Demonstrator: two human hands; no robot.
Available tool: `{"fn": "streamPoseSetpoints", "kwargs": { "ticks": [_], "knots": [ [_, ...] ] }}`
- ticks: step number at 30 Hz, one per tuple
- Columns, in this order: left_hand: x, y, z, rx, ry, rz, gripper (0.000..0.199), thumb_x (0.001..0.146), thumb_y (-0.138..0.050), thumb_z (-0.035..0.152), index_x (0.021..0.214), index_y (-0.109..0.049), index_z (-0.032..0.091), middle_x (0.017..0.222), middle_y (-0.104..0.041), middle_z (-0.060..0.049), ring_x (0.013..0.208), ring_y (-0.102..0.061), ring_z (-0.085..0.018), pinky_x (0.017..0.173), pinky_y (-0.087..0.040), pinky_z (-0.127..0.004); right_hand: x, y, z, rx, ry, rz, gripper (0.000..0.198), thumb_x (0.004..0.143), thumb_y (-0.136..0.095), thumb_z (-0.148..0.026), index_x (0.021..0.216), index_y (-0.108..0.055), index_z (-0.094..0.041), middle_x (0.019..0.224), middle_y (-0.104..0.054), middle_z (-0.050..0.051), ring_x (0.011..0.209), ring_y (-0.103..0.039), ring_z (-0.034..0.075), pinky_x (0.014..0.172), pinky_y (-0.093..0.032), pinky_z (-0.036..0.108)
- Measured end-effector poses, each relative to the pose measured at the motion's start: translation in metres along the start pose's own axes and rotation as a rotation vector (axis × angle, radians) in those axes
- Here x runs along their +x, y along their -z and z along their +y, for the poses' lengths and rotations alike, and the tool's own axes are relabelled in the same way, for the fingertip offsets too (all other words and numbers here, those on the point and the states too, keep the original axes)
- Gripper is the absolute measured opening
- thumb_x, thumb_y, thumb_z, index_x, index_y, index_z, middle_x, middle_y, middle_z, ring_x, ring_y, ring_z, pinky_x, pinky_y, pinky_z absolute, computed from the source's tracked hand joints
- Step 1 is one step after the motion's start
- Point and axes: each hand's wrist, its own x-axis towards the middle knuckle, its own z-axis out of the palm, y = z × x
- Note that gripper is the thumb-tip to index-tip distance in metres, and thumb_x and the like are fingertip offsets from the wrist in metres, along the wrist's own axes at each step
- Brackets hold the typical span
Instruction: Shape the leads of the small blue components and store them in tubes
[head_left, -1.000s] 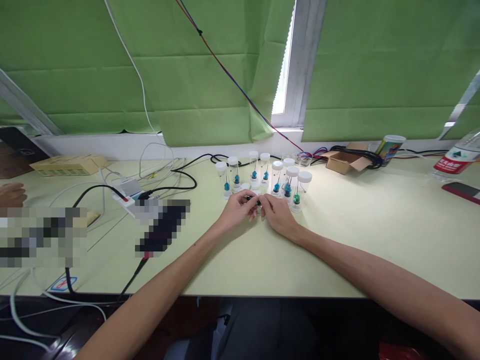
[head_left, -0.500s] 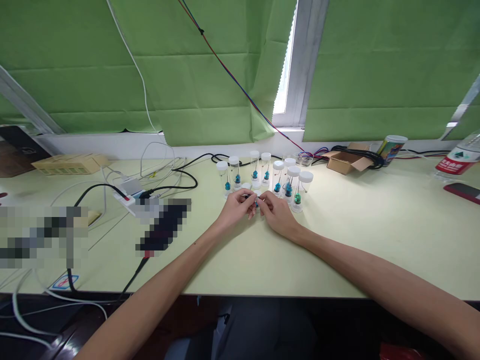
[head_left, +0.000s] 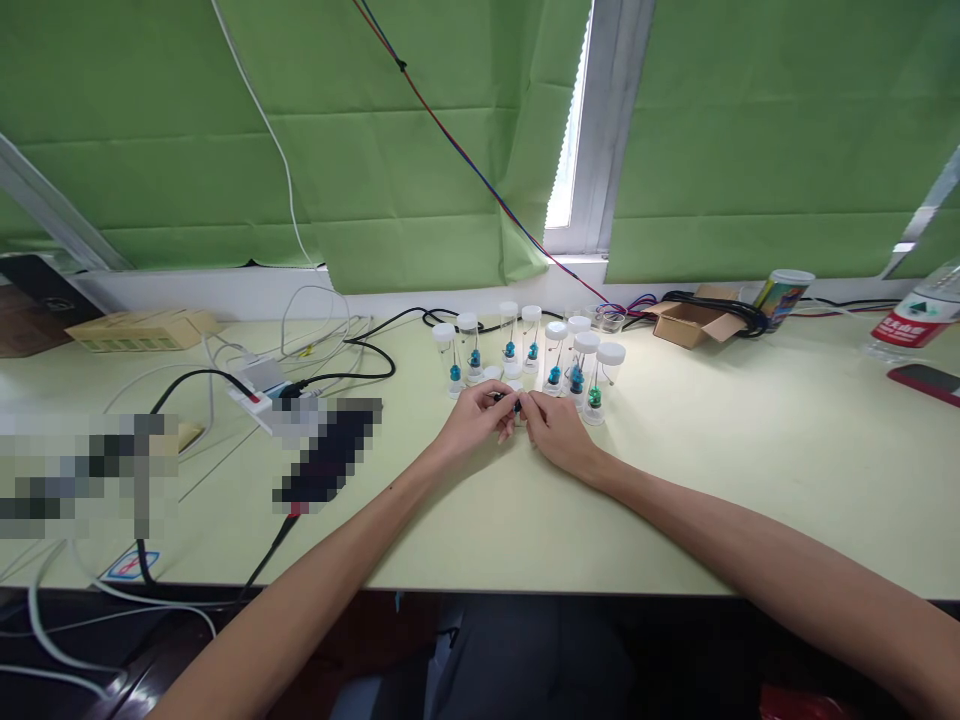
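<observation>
My left hand (head_left: 482, 410) pinches a small dark piece (head_left: 517, 404) between thumb and fingers; its kind is too small to tell. Closed fingertips of my right hand (head_left: 555, 427) meet it from the right, and whatever they grip is hidden. Just beyond the hands stand several clear capped tubes, among them a left one (head_left: 445, 338) and a right one (head_left: 610, 357). Most hold a small blue piece (head_left: 554, 374) with a thin dark stem; the rightmost holds a green piece (head_left: 595, 397). White caps (head_left: 512, 370) lie low behind my fingers, partly covered.
Leftward on the table are a power strip (head_left: 259, 390), tangled cables and a blurred dark device (head_left: 330, 455). Toward the back right stand an opened cardboard box (head_left: 686, 322), a can (head_left: 784, 298) and a water bottle (head_left: 916, 318). A dark red phone-like slab (head_left: 926, 385) lies at the right.
My right fingertips have shifted slightly right and closed together. More of the dark piece shows at my left fingertips, and the blue bit seen below the fingers is no longer visible.
</observation>
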Motion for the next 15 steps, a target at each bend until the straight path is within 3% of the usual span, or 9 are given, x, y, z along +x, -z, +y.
{"fn": "streamPoseSetpoints", "kwargs": {
  "ticks": [9, 15],
  "knots": [
    [0.0007, -0.0002, -0.0025, -0.011, 0.003, 0.032, 0.031, 0.084, -0.069, 0.048, 0.084, -0.063, 0.018, 0.058, -0.059, 0.0, 0.048, -0.051, -0.01, 0.05, -0.042, -0.026, 0.0007, -0.0016, 0.0033, -0.012, -0.012, 0.073, 0.036, 0.1, -0.04, -0.033, 0.068, -0.05, -0.022, 0.053, -0.052, -0.002, 0.051, -0.048, 0.014, 0.06, -0.038, 0.027],
    [0.0016, 0.0002, -0.0018, -0.042, 0.009, 0.103, 0.03, 0.081, -0.073, 0.046, 0.082, -0.063, 0.017, 0.059, -0.059, 0.0, 0.048, -0.051, -0.01, 0.049, -0.042, -0.026, -0.0018, -0.0013, -0.0013, 0.117, -0.005, 0.071, 0.021, 0.097, -0.047, -0.038, 0.095, -0.058, -0.021, 0.057, -0.059, -0.004, 0.049, -0.051, 0.013, 0.056, -0.038, 0.025]
  ]
}}
